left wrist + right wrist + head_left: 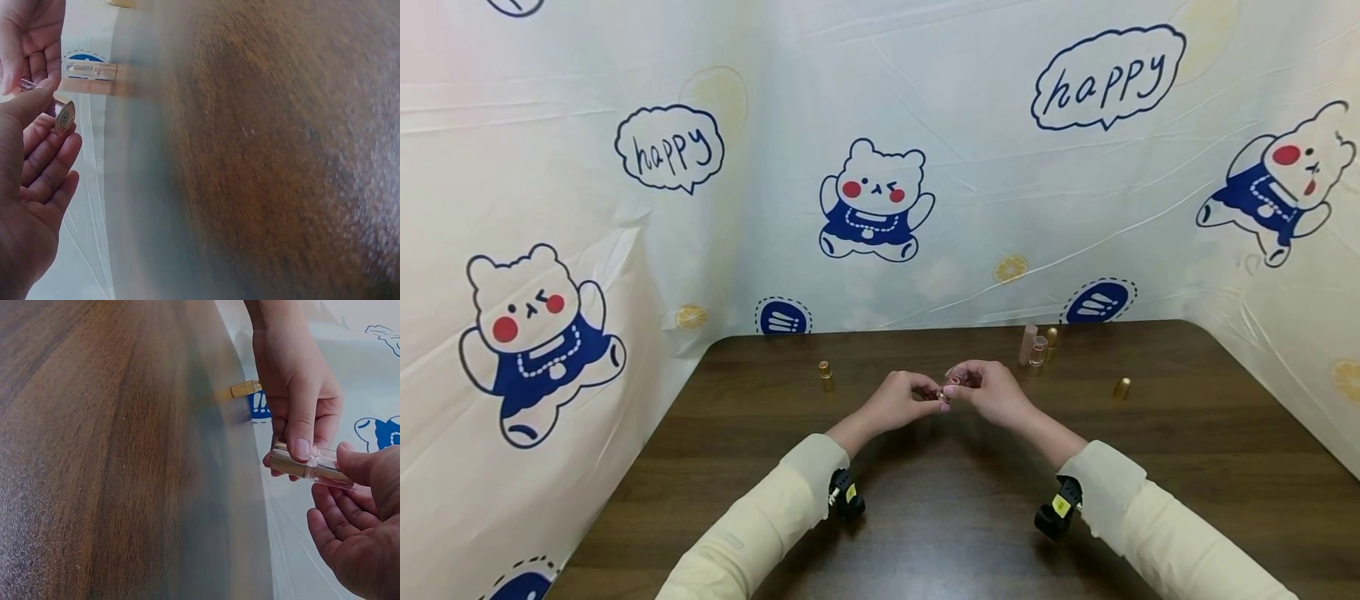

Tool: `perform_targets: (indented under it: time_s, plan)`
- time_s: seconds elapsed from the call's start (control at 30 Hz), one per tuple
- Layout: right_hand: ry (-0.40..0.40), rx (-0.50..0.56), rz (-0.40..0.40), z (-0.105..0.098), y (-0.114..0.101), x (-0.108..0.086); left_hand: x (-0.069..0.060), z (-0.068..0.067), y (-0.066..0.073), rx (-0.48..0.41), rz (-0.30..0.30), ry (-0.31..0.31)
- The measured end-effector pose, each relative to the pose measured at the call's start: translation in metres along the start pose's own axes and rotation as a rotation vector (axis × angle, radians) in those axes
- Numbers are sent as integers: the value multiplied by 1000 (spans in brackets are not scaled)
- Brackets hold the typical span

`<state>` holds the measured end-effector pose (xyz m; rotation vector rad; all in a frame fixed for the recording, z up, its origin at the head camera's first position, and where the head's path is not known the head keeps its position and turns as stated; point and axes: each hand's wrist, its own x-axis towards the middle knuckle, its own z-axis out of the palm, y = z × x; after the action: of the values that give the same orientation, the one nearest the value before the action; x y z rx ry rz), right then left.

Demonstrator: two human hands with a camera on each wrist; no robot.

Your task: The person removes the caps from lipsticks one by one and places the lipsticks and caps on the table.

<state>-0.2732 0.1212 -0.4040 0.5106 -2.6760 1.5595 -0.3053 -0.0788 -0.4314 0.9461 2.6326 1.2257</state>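
Listener: What is nearest, and what are the hands doing?

Describer: Two cream sleeves (752,525), each with a black wrist camera (1057,510), reach forward over a brown wood-grain tabletop (917,508). Beyond the cuffs, both hands meet at a lipstick tube (315,469), held up between them. The left hand (895,402) is narrowed to a pinch on its shiny metallic end. The right hand (996,394) pinches its clear end, thumb on one side, the other fingers loosely bent.

Listener: Is anything in the way?

Describer: Fingers cover part of the lipstick tube in the head view.

Listener: And around it?

Describer: Left of the lipstick tube stands a gold tube (826,376). Well to its right is a short gold piece (1122,387). Beyond it and to the right, three stand close together: a tall pinkish tube (1027,346), a clear-topped tube (1037,354) and a slim gold tube (1051,340). Farthest behind it hangs a pale backdrop (962,92) printed with bears and the word "happy".
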Motion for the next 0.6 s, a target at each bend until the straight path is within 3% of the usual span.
perform_targets:
  time_s: [0.4, 0.6]
  plan:
    - [12, -17, -17, 0, 0, 0, -1, -1, 2, -6, -1, 12]
    - [47, 13, -13, -8, -2, 2, -4, -2, -1, 13, -39, -4]
